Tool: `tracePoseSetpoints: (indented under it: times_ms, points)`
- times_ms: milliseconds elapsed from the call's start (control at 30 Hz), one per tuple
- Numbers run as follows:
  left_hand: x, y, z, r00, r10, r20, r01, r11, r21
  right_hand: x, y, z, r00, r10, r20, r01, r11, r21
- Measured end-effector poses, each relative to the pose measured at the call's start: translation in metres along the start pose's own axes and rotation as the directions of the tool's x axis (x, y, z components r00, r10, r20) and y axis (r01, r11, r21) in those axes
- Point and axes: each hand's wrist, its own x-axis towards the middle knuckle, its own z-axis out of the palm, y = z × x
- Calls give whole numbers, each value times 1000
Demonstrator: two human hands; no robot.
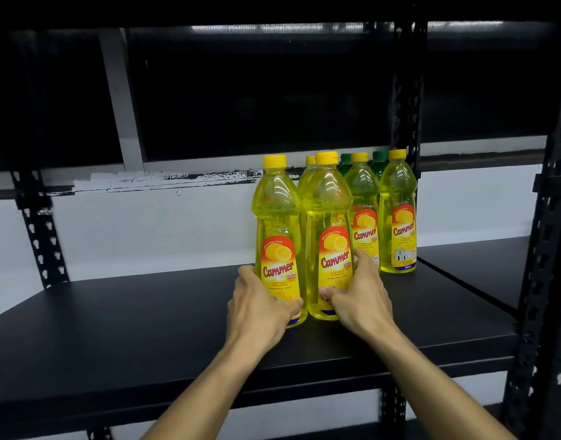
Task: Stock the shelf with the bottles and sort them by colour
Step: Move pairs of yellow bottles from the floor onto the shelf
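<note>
Both forearms reach in from the bottom edge, each hand wrapped round the base of a yellow bottle standing upright on the black shelf [145, 328]. Left hand [260, 304] grips the left front bottle [277, 236], thumb across the lower label. Right hand [357, 295] grips the right front bottle [328, 236], thumb on the label, fingers curling behind. Touching side by side, these two bottles hide most of a third yellow bottle [310, 161]. Two more yellow bottles [398, 214] stand behind to the right, with only the green caps [380, 156] of further bottles showing.
</note>
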Motion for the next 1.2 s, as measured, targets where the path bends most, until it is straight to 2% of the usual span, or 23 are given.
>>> tracePoseSetpoints:
  times_ms: [200, 333, 700, 1200]
  points:
    - [28, 11, 22, 998, -48, -43, 53, 991, 119, 32, -5, 16, 1000, 16, -15, -19, 986, -167]
    - [45, 16, 37, 998, -52, -46, 57, 991, 124, 52, -5, 26, 1000, 3, -26, -10, 968, -250]
    - [75, 16, 58, 997, -61, -43, 66, 989, 134, 85, -5, 41, 1000, 29, 2, -27, 946, -322]
    - [92, 15, 65, 996, -84, -27, 87, 985, 151, 93, 0, 57, 999, -46, -27, 32, 920, -390]
